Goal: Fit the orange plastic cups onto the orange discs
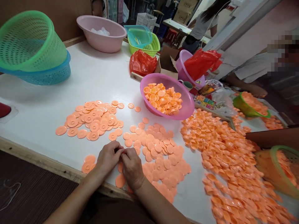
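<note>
My left hand (108, 157) and my right hand (133, 168) meet near the table's front edge, fingers bent and fingertips pressed together. Whatever they pinch is hidden by the fingers. Beyond my left hand lies a pile of flat orange plastic discs (95, 118) with ring marks. More orange discs (161, 155), mostly smooth side up, spread out to the right of my right hand. A few discs (88, 163) lie left of my left wrist. Farther off, a pink bowl (187, 110) holds small orange cup-shaped pieces (162, 98).
A large heap of orange cup-shaped pieces (224, 146) covers the table's right side. Green (30, 40) and blue baskets (51, 74) stand at the left, a pale pink basin (102, 40) behind. Red bags (142, 62) lie at the back. Another person's hand (254, 90) is at far right.
</note>
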`<state>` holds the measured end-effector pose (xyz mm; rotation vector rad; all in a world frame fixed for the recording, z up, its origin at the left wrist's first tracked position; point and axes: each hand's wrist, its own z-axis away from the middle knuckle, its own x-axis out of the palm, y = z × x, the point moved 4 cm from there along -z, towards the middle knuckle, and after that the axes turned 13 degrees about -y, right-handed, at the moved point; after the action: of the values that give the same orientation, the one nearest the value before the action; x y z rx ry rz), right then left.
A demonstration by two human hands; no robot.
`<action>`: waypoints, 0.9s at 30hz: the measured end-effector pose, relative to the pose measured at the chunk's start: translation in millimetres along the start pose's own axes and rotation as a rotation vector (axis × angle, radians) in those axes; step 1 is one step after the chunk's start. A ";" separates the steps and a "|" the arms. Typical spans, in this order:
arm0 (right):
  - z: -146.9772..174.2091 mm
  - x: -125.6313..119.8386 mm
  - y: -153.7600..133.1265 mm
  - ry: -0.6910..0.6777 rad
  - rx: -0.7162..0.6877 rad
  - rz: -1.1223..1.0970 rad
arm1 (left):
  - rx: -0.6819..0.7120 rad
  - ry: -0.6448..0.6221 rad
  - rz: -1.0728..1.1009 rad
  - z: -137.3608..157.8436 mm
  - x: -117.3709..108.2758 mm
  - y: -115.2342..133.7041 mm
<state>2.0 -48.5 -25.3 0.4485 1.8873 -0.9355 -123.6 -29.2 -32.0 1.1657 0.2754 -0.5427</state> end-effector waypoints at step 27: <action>6.4 -73.8 14.4 0.267 0.224 -0.570 | 0.284 -0.023 0.280 37.0 4.2 48.5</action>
<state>50.7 -38.3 31.4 0.1652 2.2143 -1.5343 -96.6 -50.6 18.5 1.4444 0.0123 -0.3547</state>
